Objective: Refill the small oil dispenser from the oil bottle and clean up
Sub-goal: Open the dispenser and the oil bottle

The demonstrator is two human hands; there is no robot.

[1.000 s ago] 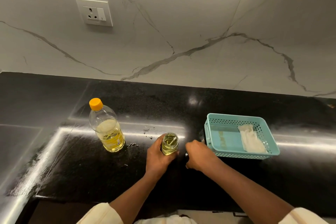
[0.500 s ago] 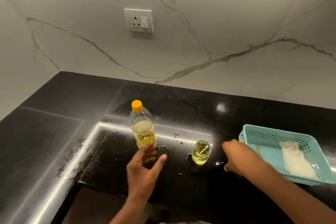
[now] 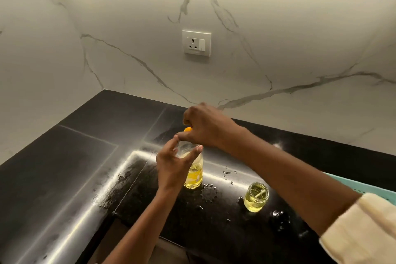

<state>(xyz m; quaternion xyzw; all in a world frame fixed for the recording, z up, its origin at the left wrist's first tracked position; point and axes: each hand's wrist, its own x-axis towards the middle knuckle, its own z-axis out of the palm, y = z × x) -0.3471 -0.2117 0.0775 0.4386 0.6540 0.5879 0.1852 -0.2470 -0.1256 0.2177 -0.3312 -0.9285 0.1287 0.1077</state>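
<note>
Head view: I see both hands on the oil bottle, which stands upright on the black counter.
Left hand: wrapped round the bottle's clear shoulder, thumb on one side, fingers on the other.
Right hand: reaching across from the right, fingertips closed on the orange cap.
Dispenser: the oil dispenser jar sits uncapped near the bottle, to its right, with yellow oil inside, apart from both hands.
Spills: I make out wet droplets between bottle and jar.
Basket: a teal basket edge shows past the right forearm.
</note>
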